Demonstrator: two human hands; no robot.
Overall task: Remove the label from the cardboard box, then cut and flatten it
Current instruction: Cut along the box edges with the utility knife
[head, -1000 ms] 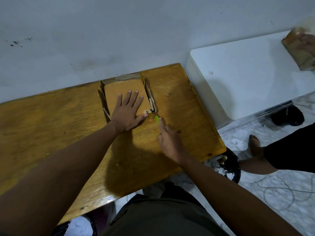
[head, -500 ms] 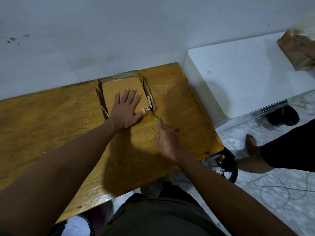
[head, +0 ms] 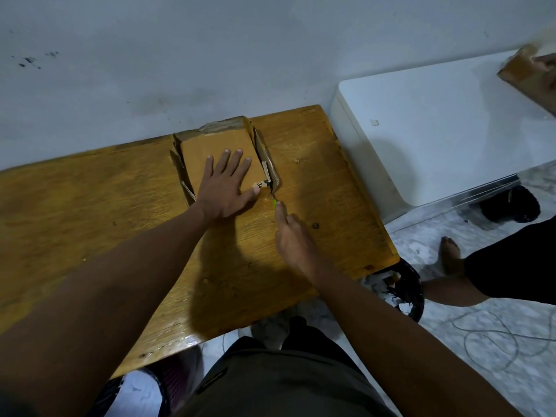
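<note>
The cardboard box lies pressed down on the wooden bench, close against the grey wall. The person's left hand rests flat on its top panel, fingers spread wide and pointing toward the wall, thumb stretched out to the right; it closes on nothing, only presses. Just off that thumb tip, at the box's near right corner, a small scrap of white label with dark print clings to the cardboard. The side flaps stand loose on either side of the palm, the right flap leaning outward.

The right hand sits on the bench just nearer than that corner, its grip narrow and closed round a small cutter with a green tip. The index finger lies along the tool toward the corner, and the tip meets the box just beside the label scrap; the blade itself is too small to make out.

To the right of the right hand, past the bench edge, stands a white cabinet. At its far right edge another person's hand holds a piece of brown cardboard, blurred. Below the bench corner, nearer than the right hand, sits a black bin with white paper scraps in it, and beyond it a bare foot and a dark-clothed leg rest on the marbled floor, where a thin white cable loops
</note>
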